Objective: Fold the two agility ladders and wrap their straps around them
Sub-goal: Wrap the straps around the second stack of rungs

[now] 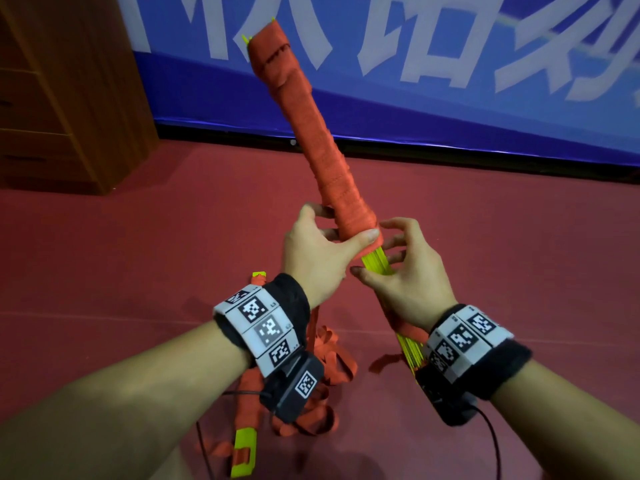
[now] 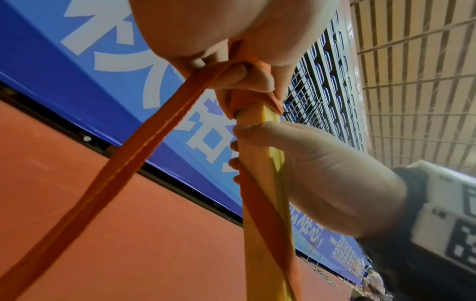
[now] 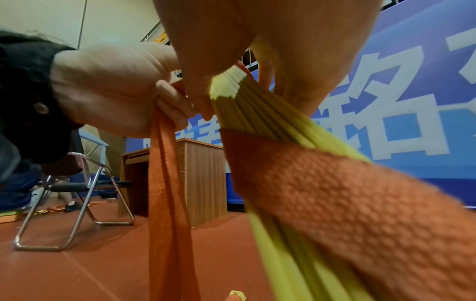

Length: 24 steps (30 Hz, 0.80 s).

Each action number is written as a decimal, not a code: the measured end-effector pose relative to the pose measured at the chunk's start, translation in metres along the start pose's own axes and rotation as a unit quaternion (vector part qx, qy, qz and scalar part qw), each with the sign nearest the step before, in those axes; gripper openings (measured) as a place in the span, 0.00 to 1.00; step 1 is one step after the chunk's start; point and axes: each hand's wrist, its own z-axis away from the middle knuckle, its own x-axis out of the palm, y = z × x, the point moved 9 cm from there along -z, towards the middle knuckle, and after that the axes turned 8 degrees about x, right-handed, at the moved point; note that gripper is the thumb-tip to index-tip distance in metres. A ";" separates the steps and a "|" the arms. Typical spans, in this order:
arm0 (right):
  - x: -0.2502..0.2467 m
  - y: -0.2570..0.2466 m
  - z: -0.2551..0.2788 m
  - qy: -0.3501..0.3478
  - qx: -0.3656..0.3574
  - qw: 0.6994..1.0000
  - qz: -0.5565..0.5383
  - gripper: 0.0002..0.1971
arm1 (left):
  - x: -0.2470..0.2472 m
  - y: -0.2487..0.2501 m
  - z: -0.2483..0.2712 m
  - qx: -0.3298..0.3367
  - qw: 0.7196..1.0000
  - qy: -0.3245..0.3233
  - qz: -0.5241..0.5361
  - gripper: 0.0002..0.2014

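One agility ladder (image 1: 304,133) is a folded bundle of yellow rungs, held up slanting away from me, with orange strap wound round most of its length. My left hand (image 1: 343,242) grips the bundle at the lower end of the winding, thumb across it, and also holds the loose orange strap (image 2: 123,158) that hangs down. My right hand (image 1: 391,268) curls round the bare yellow rungs (image 3: 257,106) just below. The second ladder (image 1: 246,441) lies on the floor under my left wrist, its orange straps (image 1: 332,351) loose in a heap.
A wooden cabinet (image 1: 62,98) stands at the left and a blue banner (image 1: 415,81) runs along the far edge of the red floor. The right wrist view shows a folding chair (image 3: 77,187) and a wooden desk (image 3: 195,179) off to the side.
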 end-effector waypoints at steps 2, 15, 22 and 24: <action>-0.002 -0.001 0.001 0.016 -0.007 1.000 0.012 0.33 | -0.001 0.001 -0.001 -0.006 1.000 0.002 -0.003 0.26; -0.014 0.002 -0.006 0.029 -0.011 0.996 -0.080 0.19 | -0.004 -0.002 -0.003 -0.007 1.000 -0.023 0.002 0.22; -0.013 0.009 -0.007 0.040 0.000 0.989 -0.143 0.21 | -0.001 0.008 -0.004 0.005 0.999 -0.033 0.023 0.21; -0.011 0.010 -0.008 0.036 0.006 0.985 -0.169 0.21 | -0.002 0.008 -0.006 0.006 0.999 -0.038 0.025 0.22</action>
